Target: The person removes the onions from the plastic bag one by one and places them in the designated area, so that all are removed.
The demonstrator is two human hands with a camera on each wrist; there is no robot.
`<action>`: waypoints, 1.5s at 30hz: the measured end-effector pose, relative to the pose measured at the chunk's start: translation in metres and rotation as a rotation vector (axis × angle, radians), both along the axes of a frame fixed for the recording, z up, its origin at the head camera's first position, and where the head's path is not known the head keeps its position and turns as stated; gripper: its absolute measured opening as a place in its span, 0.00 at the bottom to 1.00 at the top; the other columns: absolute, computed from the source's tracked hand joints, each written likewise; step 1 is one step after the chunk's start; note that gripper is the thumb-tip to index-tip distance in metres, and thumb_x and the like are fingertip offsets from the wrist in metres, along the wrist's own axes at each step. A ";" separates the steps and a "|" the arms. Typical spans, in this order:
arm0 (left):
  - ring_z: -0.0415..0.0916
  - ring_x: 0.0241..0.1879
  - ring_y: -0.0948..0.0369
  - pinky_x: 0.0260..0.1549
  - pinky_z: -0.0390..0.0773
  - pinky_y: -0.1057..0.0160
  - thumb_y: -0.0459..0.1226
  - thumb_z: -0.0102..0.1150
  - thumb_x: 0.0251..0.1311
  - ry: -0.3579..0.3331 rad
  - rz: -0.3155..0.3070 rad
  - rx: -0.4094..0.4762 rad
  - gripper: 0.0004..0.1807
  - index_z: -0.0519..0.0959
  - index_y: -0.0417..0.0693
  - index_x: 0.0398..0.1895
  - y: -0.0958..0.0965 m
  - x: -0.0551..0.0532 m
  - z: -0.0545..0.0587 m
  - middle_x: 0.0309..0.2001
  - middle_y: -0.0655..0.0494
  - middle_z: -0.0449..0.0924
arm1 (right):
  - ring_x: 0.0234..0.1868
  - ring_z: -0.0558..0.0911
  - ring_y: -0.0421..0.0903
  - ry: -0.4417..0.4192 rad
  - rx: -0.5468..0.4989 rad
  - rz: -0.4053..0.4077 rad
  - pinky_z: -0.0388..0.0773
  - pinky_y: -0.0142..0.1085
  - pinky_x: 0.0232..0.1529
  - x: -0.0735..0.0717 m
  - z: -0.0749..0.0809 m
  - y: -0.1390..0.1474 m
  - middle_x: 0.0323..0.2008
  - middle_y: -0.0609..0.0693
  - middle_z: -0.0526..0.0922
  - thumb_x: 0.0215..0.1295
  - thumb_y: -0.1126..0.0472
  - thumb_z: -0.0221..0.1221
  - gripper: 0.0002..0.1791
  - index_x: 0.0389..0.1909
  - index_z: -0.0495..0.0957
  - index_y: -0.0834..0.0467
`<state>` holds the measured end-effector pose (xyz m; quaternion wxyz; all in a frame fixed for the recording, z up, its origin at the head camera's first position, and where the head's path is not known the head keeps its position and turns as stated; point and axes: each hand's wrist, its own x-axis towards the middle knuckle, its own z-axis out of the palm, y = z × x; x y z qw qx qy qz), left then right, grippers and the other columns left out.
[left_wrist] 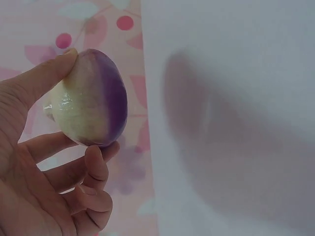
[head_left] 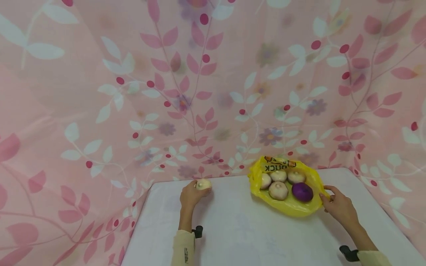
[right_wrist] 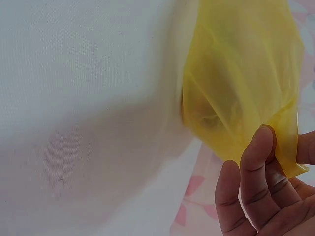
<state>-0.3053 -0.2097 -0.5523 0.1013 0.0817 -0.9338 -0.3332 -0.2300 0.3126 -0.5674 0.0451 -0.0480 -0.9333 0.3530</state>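
Near the back edge of the table, my left hand [head_left: 190, 195] holds a turnip [head_left: 204, 184] between thumb and fingers. The left wrist view shows this turnip [left_wrist: 91, 98] as shiny, cream on one half and purple on the other, with a small nub at its pale end. On the right, my right hand [head_left: 342, 210] pinches the rim of a yellow plastic bag [head_left: 293, 211] whose mouth gapes wide. Several turnips lie inside it, most with the pale side showing and one purple turnip [head_left: 302, 192] at the front right. Up close, the thin yellow film [right_wrist: 236, 64] hides them.
The table [head_left: 243, 229] wears a white cover. Behind it and at both sides hangs a pink floral cloth [head_left: 206, 92], close behind the bag and the left hand. Dark wrist mounts [head_left: 198, 232] sit at both wrists.
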 end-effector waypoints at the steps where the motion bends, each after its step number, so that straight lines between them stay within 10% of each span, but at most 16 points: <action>1: 0.80 0.43 0.47 0.40 0.76 0.44 0.57 0.74 0.43 -0.007 0.006 -0.002 0.39 0.80 0.44 0.56 -0.003 -0.001 -0.002 0.49 0.46 0.83 | 0.20 0.75 0.46 0.000 -0.002 0.001 0.69 0.38 0.20 0.000 0.000 0.000 0.19 0.47 0.78 0.74 0.49 0.52 0.31 0.64 0.61 0.69; 18: 0.79 0.40 0.47 0.35 0.75 0.45 0.59 0.72 0.44 -0.108 0.156 -0.003 0.37 0.80 0.43 0.52 -0.030 -0.012 -0.021 0.44 0.43 0.83 | 0.20 0.76 0.46 0.006 -0.009 -0.005 0.71 0.38 0.20 0.000 0.001 -0.002 0.21 0.48 0.79 0.74 0.50 0.52 0.30 0.64 0.61 0.69; 45: 0.76 0.50 0.39 0.42 0.74 0.40 0.62 0.67 0.50 -0.219 0.163 0.005 0.48 0.68 0.37 0.65 -0.048 -0.012 -0.030 0.56 0.34 0.76 | 0.21 0.78 0.48 -0.003 -0.016 -0.016 0.70 0.38 0.19 0.002 -0.002 -0.004 0.22 0.49 0.80 0.74 0.51 0.52 0.30 0.65 0.61 0.68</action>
